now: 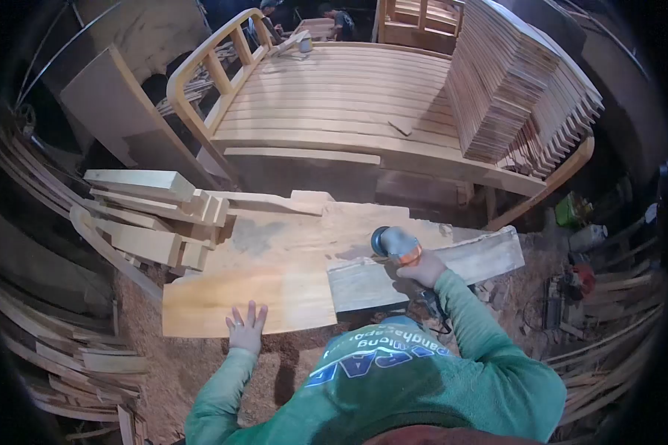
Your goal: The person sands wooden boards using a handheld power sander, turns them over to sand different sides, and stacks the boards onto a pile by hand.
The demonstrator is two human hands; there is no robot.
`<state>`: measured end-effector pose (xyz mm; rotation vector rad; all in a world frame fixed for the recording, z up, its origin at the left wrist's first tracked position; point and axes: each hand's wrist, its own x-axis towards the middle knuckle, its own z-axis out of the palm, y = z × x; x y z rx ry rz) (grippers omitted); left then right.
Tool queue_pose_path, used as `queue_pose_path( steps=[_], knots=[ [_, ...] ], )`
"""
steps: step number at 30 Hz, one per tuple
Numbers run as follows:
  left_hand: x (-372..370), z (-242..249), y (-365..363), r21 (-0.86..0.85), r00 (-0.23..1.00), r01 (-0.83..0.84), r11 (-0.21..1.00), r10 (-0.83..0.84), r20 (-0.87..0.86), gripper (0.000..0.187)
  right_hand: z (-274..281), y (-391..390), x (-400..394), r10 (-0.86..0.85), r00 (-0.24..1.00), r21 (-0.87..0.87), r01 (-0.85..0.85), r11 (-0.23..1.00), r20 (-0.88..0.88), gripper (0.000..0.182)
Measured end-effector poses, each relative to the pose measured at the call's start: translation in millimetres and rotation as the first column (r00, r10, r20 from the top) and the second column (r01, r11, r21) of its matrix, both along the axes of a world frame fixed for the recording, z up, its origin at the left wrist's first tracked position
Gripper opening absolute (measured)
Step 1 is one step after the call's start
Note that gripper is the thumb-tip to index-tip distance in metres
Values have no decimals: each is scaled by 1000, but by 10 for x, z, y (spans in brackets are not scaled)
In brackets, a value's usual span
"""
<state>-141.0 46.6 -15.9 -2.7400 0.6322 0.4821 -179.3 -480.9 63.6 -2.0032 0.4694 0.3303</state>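
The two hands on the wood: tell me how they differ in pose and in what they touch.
The left hand lies flat, fingers spread, on the pale board; the right hand is closed round the angle grinder. The left hand sits at the board's near edge; the right hand reaches further out, over the rough slab. Both wear green sleeves.

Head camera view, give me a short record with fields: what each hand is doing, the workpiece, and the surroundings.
left hand: left hand flat on the near edge of the wide pale wooden slab
right hand: right hand gripping the grey and orange handheld power sander
sander: on the slab
surroundings: slatted wooden bench frame behind; stacked wooden slats at right
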Motion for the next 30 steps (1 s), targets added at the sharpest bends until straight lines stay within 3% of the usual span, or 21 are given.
queue_pose_path(
  steps=[3,5,6,9,10,13,16,18,19,20,21,23,24,27,30],
  knots=[
    [-119,255,-111,-36,996,89,995,-90,-20,78,136,58,-48,-93,993,131,82,988,74,48],
    [-94,477,-157,-110,987,156,982,-160,-24,78,1,-54,-45,-92,992,89,85,992,88,46],
    [-22,709,-225,-225,980,197,954,-193,40,71,-53,-126,-75,-92,992,63,87,994,90,45],
    [379,1219,-265,-548,973,61,834,-173,-155,57,9,-262,-131,-124,987,71,117,991,100,44],
    [498,1383,-328,-517,984,39,855,-122,-129,44,-83,-329,-140,-151,981,138,133,981,124,44],
    [753,1665,-612,-314,1000,18,949,-10,27,42,-86,-337,-159,-211,963,212,174,962,167,44],
    [1044,1508,-837,-355,942,44,934,80,327,61,55,-201,-183,-229,965,180,205,962,129,45],
    [1346,1410,-932,-308,942,-14,951,116,316,72,28,-140,-193,-192,971,115,177,978,141,43],
    [1480,1404,-967,-282,943,-45,958,134,305,78,10,-97,-208,-173,975,83,162,983,141,41],
    [1622,1443,-1022,-262,962,-76,962,140,233,84,140,-38,-227,-156,988,43,156,987,-7,47],
    [1766,1461,-1082,-241,977,-106,965,146,155,89,90,-38,-221,-138,990,23,138,990,36,51],
    [2010,1194,-1091,-312,964,-43,949,121,237,85,-77,-53,-321,-105,990,-19,107,994,90,58],
    [2102,1196,-1135,-272,984,-54,961,98,148,83,-18,-2,-347,-104,994,-67,106,992,44,59],
    [2268,745,-1208,-266,984,-119,957,78,-161,78,222,195,-367,-148,988,57,151,987,-47,58],
    [2100,359,-1292,-285,991,-73,956,38,-125,71,209,239,-374,-89,996,68,89,994,5,57]
  ],
)
